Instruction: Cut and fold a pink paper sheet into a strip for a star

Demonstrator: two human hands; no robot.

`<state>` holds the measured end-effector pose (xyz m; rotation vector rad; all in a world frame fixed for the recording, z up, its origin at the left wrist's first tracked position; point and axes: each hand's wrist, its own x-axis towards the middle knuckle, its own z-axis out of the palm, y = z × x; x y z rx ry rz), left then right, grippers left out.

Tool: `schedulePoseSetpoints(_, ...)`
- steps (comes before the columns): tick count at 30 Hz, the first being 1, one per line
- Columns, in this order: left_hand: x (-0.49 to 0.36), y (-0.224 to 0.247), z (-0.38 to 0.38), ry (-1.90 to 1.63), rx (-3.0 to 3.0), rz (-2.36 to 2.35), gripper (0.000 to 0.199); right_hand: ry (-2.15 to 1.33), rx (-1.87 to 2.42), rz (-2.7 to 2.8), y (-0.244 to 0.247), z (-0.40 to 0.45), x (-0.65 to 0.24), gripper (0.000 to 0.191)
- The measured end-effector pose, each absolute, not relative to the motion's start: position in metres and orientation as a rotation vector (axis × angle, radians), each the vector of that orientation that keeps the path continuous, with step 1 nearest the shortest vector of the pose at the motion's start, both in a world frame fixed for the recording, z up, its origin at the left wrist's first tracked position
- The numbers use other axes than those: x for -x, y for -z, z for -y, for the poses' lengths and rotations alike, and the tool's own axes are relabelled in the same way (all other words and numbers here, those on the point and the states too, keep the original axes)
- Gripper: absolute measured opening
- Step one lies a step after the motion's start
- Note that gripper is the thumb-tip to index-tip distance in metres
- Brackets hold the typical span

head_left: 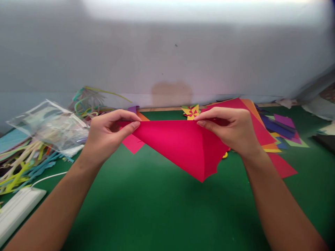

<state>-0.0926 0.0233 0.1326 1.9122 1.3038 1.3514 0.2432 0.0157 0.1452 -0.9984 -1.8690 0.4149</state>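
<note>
A folded red paper [178, 146] hangs above the green table, its top edge straight and nearly level. My left hand [112, 130] pinches the left part of that edge between thumb and forefinger. Near the edge's right part, my right hand [227, 127] pinches the same paper. A point of the sheet hangs down at the lower right, beside a scalloped edge and a crease. Behind the paper's left end lies a small red-pink piece [133, 143]. A yellow, red and green folded star [192, 112] sits behind, near my right fingertips.
Paper strips [31, 160] and a clear plastic bag [56, 122] lie at the left, with a white power strip [22, 209] and its cable nearer. Coloured sheets [261, 129] are piled at the right on the green table [162, 209]. A pale wall [167, 52] stands behind.
</note>
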Motion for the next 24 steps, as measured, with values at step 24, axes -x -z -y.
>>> schedulePoseSetpoints(24, 0.0865, -0.1366, -0.0188, -1.320, -2.049, -1.350, 0.008, -0.405, 1.182, 1.899, -0.1444, -0.0185, -0.2437, 0.006)
